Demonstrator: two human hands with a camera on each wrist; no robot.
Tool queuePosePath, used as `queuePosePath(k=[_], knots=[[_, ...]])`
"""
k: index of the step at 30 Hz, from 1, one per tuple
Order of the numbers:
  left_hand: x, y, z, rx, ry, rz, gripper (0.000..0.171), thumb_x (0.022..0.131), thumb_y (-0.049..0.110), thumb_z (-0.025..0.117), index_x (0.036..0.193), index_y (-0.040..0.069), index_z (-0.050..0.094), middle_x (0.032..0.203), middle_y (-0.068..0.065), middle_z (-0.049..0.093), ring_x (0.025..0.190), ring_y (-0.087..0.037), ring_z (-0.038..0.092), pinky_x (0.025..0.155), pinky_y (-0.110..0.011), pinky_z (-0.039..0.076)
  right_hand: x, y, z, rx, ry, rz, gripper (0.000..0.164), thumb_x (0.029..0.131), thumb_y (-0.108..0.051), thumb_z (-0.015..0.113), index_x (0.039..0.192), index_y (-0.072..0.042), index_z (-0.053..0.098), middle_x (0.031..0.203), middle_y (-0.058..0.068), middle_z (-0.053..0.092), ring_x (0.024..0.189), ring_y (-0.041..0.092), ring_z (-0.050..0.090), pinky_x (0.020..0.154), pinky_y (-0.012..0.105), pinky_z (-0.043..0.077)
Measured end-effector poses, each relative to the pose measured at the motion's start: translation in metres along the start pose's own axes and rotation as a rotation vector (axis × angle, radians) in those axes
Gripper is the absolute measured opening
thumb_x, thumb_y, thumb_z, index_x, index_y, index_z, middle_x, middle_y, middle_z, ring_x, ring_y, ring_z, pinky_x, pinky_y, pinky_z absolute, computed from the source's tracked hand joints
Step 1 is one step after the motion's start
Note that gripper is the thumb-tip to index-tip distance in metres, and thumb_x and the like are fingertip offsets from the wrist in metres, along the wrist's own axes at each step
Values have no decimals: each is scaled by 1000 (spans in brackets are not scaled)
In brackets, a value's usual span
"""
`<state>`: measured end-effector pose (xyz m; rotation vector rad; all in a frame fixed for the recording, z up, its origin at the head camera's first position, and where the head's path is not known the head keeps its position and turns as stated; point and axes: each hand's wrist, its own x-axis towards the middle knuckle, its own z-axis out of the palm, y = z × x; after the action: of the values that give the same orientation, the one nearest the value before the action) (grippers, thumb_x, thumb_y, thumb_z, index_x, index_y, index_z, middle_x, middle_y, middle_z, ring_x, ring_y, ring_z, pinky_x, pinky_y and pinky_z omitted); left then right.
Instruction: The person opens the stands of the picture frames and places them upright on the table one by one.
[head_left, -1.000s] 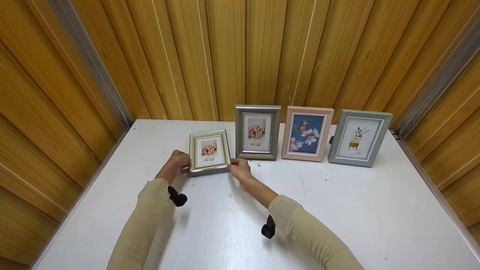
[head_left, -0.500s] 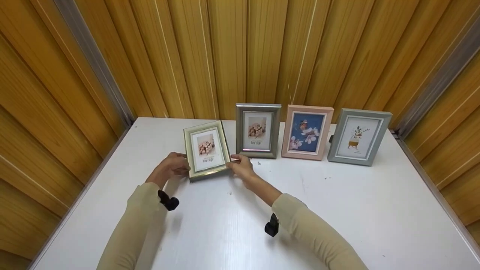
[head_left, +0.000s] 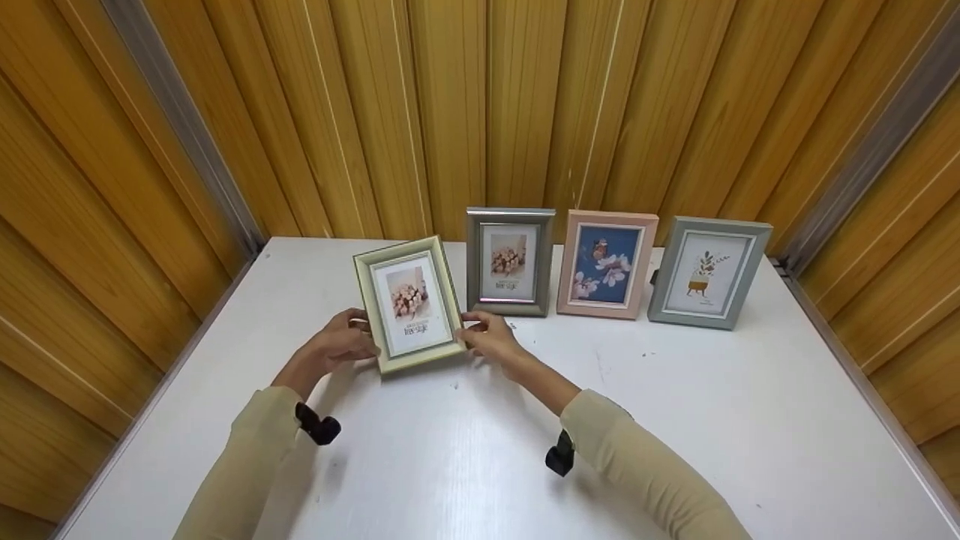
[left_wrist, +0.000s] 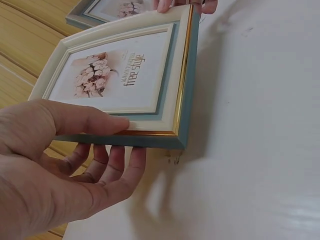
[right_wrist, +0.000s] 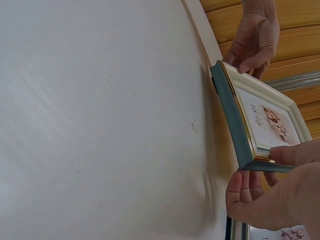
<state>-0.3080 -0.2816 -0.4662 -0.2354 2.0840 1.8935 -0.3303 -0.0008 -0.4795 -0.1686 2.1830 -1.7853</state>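
Note:
A cream picture frame (head_left: 412, 306) with a bouquet print is held between both hands, tilted to the left and leaning back, its front toward the head camera. My left hand (head_left: 336, 343) grips its left side; in the left wrist view the thumb (left_wrist: 100, 120) presses the front border while the fingers (left_wrist: 117, 165) curl against the blue-green edge. On the opposite side, near the lower corner, my right hand (head_left: 491, 339) pinches the frame, thumb in front and fingers underneath in the right wrist view. A shadow shows on the table below the frame in both wrist views.
To the right, a grey-brown frame (head_left: 511, 309), a pink frame (head_left: 596, 310) and a grey-green frame (head_left: 690, 319) stand in a row on the white table (head_left: 465, 465). Wood-patterned panels (head_left: 450, 112) rise behind and at both sides.
The cream frame has come up and toward the camera, tilting further left as its front turned to face upward. Both hands moved with it, keeping their hold; the other frames stayed put.

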Motion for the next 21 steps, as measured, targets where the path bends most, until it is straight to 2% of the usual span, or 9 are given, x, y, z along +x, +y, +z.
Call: queuePosePath(k=[6,12,16,21], knots=[[-6,1,13,-7,-61,55,59,80,-15,63,132,-2,38,113,-9,48,94,-16,56,77,-27,59,-13,9,-16,-46,-10,-45,35,97,-16,68,127,1,63,102,9,64,77,10,61,76,32,59],[-8,4,36,24,-122,69,57,80,-14,65,129,0,40,113,-9,50,95,-17,58,76,-26,58,-24,18,-41,-83,9,-92,34,99,-22,66,120,4,64,96,7,64,72,9,62,71,31,61],[-7,8,54,27,-159,79,58,79,-14,66,129,0,40,113,-9,50,95,-17,57,77,-26,58,-30,19,-63,-131,-3,-126,39,100,-24,66,128,3,61,94,5,65,71,7,62,71,30,61],[-5,11,78,12,-194,91,56,78,-16,66,126,0,42,112,-9,50,96,-17,57,79,-27,60,-38,22,-94,-155,-70,-157,46,101,-23,65,139,0,54,93,5,66,76,10,65,75,33,62]])
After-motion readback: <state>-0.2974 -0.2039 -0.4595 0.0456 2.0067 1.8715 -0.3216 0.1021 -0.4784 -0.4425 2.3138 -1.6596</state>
